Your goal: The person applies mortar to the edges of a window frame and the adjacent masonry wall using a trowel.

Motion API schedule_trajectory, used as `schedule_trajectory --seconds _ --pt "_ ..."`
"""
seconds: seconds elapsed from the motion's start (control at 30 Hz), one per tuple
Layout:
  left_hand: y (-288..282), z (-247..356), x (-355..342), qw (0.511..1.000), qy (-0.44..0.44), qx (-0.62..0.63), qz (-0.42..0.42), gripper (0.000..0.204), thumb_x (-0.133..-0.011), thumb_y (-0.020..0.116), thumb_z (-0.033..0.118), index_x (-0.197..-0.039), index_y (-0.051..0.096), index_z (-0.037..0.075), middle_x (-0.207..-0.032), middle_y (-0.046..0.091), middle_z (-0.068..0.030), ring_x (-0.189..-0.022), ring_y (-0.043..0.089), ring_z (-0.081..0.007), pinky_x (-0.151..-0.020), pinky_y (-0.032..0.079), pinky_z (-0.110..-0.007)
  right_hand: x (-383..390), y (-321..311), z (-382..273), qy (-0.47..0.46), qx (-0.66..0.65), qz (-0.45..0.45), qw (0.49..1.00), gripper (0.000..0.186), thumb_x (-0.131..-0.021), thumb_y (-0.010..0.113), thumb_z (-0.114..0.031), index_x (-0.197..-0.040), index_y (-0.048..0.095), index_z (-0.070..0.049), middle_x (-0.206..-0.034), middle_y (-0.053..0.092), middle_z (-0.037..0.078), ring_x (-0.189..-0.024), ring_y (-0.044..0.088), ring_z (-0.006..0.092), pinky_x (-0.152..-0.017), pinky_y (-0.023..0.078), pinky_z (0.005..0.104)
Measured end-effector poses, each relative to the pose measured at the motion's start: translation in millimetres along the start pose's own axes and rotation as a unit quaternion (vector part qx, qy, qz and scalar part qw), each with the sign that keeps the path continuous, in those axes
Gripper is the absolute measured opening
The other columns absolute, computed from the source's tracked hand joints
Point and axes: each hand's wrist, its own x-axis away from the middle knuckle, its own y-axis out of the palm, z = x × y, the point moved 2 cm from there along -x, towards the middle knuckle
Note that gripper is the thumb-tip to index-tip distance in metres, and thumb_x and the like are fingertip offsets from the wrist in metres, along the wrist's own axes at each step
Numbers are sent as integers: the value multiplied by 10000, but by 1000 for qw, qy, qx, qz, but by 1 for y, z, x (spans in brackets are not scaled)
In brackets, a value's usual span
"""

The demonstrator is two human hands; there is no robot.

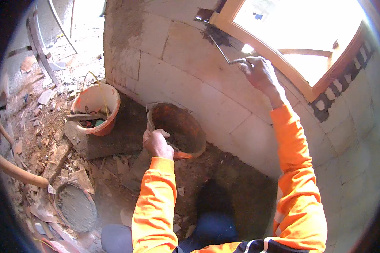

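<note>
My right hand [259, 76] is raised to the block wall [202, 80], closed around the handle of a trowel [222, 54] with a cranked neck. The trowel's tip end meets a dark, wet-looking mortar patch [217, 36] by the corner of a wooden window frame [297, 81]. Lower down, my left hand [157, 144] is closed at the left rim of a round, stained tub [200, 145]. A thin, pale edge rises from that fist; it looks like a flat tool seen edge-on, but its kind is unclear. Dark residue lines the tub.
A whitish-orange bucket [110, 126] with tools in it stands left of the tub. A round pan [76, 206] of grey mortar sits lower left, near a wooden handle [23, 172]. Rubble [50, 139] covers the left floor. More dark mortar [323, 107] lines the frame's lower right.
</note>
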Motion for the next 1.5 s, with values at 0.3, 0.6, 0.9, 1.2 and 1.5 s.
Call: schedule_trajectory --seconds 0.3,0.6,0.9,1.2,1.5 --pt "-12 0 -4 999 -1 -43 13 230 -530 530 -102 -705 471 36 -727 497 -30 -672 473 -170 -679 420 -320 27 17 20 136 -25 30 990 307 -889 618 -308 -1049 696 -59 -946 688 186 -894 655 364 -802 505 422" --pt "-8 6 17 997 -13 -68 36 299 -532 551 -79 -800 466 25 -808 448 -37 -745 438 -172 -735 387 -305 67 -12 43 195 9 30 980 305 -839 627 -315 -1077 695 -136 -995 691 156 -926 657 348 -820 517 436" --pt "-4 12 35 995 -36 -88 7 855 -528 560 -36 -1362 373 -84 -1150 520 -123 -1038 506 -232 -931 371 -316 107 -67 61 38 -199 -29 979 323 -792 701 -230 -1052 697 -38 -862 690 77 -761 633 198 -688 499 311" --pt "12 16 61 989 -65 -125 -47 891 -538 573 -9 -1400 357 -76 -1318 478 -169 -1199 459 -278 -1022 329 -341 107 -61 85 23 -224 10 974 162 -839 663 -75 -979 690 3 -727 609 28 -633 524 94 -600 452 270" --pt "20 12 76 968 47 -133 -207 243 -556 526 -70 -661 417 120 -624 419 38 -512 384 -88 -471 317 -234 186 10 -5 -92 83 -202 971 196 -815 611 -220 -932 614 -64 -883 611 116 -816 638 307 -684 500 432"
